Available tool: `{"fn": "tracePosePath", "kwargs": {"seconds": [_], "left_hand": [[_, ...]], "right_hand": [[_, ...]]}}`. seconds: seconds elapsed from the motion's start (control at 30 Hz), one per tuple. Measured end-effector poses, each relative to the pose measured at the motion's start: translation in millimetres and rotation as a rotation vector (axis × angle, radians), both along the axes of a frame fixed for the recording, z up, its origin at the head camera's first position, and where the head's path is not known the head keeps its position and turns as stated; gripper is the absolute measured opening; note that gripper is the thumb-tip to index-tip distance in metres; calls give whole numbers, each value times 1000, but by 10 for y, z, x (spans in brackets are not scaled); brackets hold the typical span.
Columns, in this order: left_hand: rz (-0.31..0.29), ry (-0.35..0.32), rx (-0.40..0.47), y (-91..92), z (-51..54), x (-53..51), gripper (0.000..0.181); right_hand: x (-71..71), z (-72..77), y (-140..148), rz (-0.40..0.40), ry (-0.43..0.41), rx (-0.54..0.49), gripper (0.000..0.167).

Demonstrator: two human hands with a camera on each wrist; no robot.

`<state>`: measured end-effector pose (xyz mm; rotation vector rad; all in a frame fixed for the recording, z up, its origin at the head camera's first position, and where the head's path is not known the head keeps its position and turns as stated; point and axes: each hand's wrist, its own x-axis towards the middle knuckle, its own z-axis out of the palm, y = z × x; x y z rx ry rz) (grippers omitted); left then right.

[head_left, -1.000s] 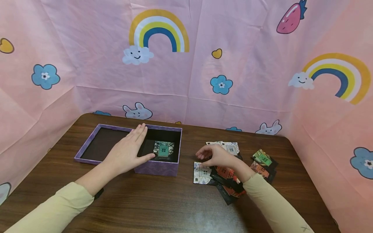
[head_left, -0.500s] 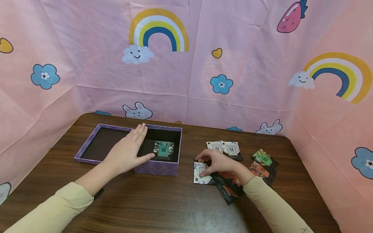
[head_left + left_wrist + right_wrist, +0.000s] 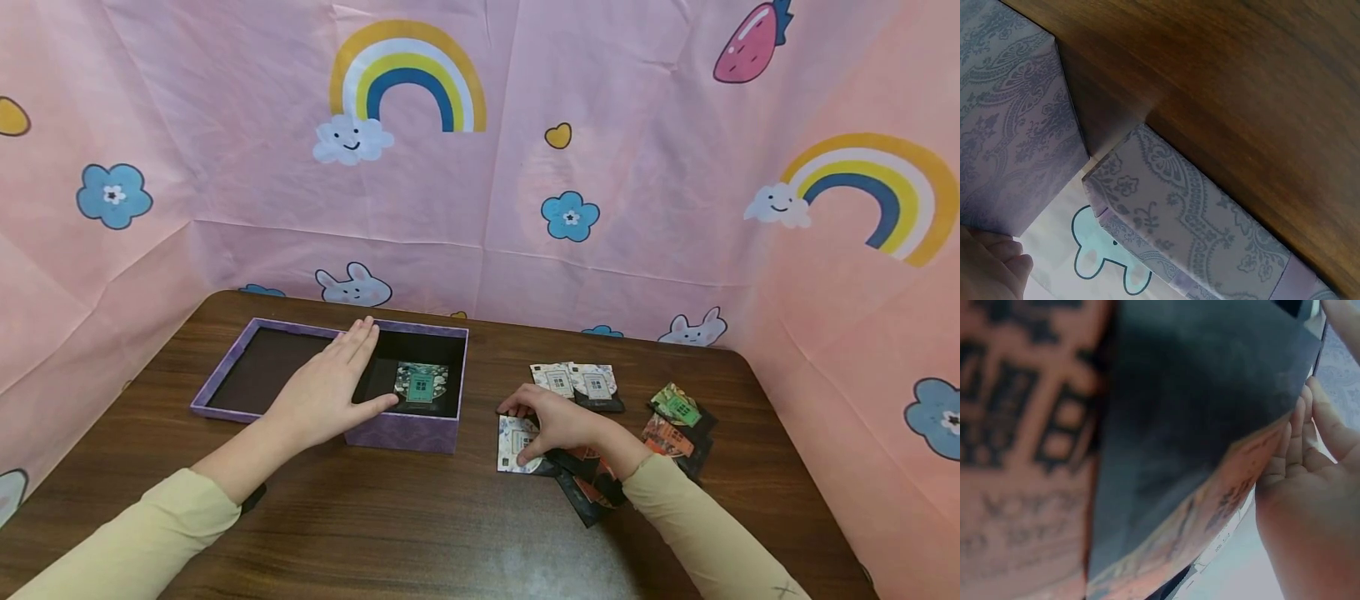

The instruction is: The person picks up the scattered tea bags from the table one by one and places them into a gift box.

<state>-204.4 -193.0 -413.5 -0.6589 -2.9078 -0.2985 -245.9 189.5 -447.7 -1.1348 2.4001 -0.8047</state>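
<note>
My left hand (image 3: 330,379) lies with straight fingers across the left wall of a purple patterned box (image 3: 402,435), its thumb reaching over the opening. Inside the box lies a sachet with a green label (image 3: 422,386). To the right, my right hand (image 3: 562,421) is down at a white floral sachet (image 3: 513,442). Its thumb is on the sachet's near part and its curled fingers are at the far edge. Black sachets with red labels (image 3: 588,492) lie partly under this hand. The right wrist view shows a blurred red-labelled sachet (image 3: 1022,456) close up.
The box's upturned lid (image 3: 225,371) lies left of the box. Two white sachets (image 3: 596,385) are behind my right hand. Further right are a green-labelled sachet (image 3: 678,408) and an orange-labelled one (image 3: 667,436). A printed cloth (image 3: 480,192) hangs around the table (image 3: 420,533).
My right hand has come down from above the sachets onto the white floral one, its thumb moving toward the near edge. The left hand has stayed on the box.
</note>
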Motion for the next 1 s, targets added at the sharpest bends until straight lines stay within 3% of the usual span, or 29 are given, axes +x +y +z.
{"fn": "tracePosePath", "kwargs": {"seconds": [0.43, 0.67, 1.0], "left_hand": [[6, -3, 4, -22, -11, -2, 104], [7, -7, -1, -17, -12, -2, 105], [9, -2, -2, -3, -11, -14, 105]], "right_hand": [[-23, 9, -111, -78, 2, 42, 61], [-39, 27, -178, -157, 27, 6, 61], [-84, 69, -203, -272, -30, -115, 64]]}}
